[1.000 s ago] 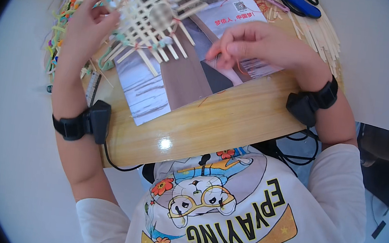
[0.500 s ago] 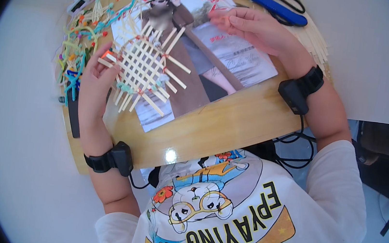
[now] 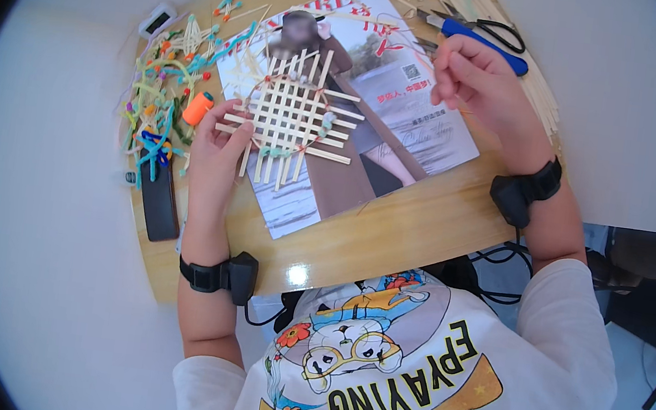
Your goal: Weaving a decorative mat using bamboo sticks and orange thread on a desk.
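Observation:
My left hand (image 3: 218,155) grips the left edge of a flat lattice (image 3: 285,122) woven from pale wooden strips. Thumb and fingers pinch the strip ends there. Reddish ties and pale green and bluish-white fuzzy twists run in a ring around the weave. The lattice is over a magazine (image 3: 434,140) with a person on its cover. Above the magazine's right part, my right hand (image 3: 485,89) is raised with its fingers curled together. A faint thin strand shows near its fingertips, but what the fingers hold is too fine to make out.
Colourful fuzzy wires (image 3: 160,74) lie heaped at the table's left. Beside them are an orange cylinder (image 3: 198,109) and a dark flat case (image 3: 158,205). Blue-handled pliers (image 3: 486,48), black-handled scissors (image 3: 500,34) and long pale strips (image 3: 535,87) lie at the far right.
My right hand has moved right and down, away from the lattice. The lattice has turned slightly in my left hand. The whole view has shifted, so the table sits further right.

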Demonstrator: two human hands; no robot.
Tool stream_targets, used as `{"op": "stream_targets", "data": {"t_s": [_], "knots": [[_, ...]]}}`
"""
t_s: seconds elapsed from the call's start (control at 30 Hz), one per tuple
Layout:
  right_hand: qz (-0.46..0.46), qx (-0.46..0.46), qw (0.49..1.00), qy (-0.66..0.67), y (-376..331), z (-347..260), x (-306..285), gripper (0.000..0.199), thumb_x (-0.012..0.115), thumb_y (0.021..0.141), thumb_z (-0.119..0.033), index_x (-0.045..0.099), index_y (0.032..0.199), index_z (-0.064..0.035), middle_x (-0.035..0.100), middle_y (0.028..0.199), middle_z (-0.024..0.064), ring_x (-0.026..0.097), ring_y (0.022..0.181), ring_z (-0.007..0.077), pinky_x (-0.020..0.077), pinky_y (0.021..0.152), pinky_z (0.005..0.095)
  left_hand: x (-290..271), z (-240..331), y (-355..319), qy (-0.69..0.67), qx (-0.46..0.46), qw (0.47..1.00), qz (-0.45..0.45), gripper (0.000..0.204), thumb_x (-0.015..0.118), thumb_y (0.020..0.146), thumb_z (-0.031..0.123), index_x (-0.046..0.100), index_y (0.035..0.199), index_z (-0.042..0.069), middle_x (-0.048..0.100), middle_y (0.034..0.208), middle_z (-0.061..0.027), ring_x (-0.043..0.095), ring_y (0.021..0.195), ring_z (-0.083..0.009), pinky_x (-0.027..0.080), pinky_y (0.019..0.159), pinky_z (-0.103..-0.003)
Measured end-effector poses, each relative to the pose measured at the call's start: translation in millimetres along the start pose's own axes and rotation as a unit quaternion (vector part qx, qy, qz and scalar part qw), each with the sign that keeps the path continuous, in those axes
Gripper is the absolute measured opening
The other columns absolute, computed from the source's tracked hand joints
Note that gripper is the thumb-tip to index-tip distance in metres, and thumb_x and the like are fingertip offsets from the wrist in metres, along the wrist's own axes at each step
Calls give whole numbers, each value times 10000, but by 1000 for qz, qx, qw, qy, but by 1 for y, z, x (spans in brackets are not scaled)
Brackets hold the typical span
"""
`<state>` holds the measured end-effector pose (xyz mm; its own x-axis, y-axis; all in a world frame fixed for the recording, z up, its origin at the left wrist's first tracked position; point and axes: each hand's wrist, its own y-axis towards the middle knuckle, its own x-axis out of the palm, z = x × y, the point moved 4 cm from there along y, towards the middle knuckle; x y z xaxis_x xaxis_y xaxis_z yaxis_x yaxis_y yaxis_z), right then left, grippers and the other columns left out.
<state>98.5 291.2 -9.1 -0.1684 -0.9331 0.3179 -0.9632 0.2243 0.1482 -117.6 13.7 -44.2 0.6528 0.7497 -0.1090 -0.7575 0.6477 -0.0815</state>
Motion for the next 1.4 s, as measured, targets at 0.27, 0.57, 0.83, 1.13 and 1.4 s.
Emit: {"op": "stream_targets", "data": {"t_s": [0.27, 0.57, 0.83, 1.13, 1.4], "knots": [[-18, -40, 999, -6, -2, -6, 11, 203, 510, 1008, -228, 604, 1038, -50, 451, 656, -43, 350, 533, 31, 341, 514, 200, 5, 6, -3, -34, 10, 999, 4, 435, 660, 896, 100, 449, 1268, 15, 619, 1070, -83, 630, 873, -104, 506, 748, -220], [46, 33, 979, -196, -12, 17, 65, 162, 540, 980, -195, 621, 992, -56, 421, 639, -79, 377, 574, 9, 285, 516, 183, 26, 5, -13, 28, 52, 995, -76, 405, 677, 897, 172, 539, 1235, -2, 569, 1070, -91, 586, 721, -90, 491, 638, -222], [85, 25, 963, -255, -21, 41, 88, 160, 568, 959, -156, 628, 1012, -18, 567, 725, -43, 474, 640, 26, 385, 591, 203, 18, 41, -31, 254, 232, 939, 17, 248, 698, 871, 203, 680, 1074, 62, 587, 974, -32, 481, 636, -77, 430, 600, -233], [110, -50, 894, -431, -22, 58, 98, 146, 608, 926, -160, 656, 1000, -43, 636, 750, 50, 565, 650, 121, 451, 601, 272, 58, 34, -49, 176, 299, 935, -79, 409, 789, 767, 259, 678, 1117, 79, 614, 981, -28, 493, 636, -106, 440, 592, -244], [60, -47, 871, -484, -26, 49, 110, 125, 627, 915, -130, 671, 1006, -57, 644, 763, 42, 563, 645, 108, 462, 613, 243, 71, 32, -56, 216, 280, 931, -90, 169, 741, 811, 195, 726, 933, 79, 651, 782, -40, 540, 634, -161, 454, 579, -271]]}}
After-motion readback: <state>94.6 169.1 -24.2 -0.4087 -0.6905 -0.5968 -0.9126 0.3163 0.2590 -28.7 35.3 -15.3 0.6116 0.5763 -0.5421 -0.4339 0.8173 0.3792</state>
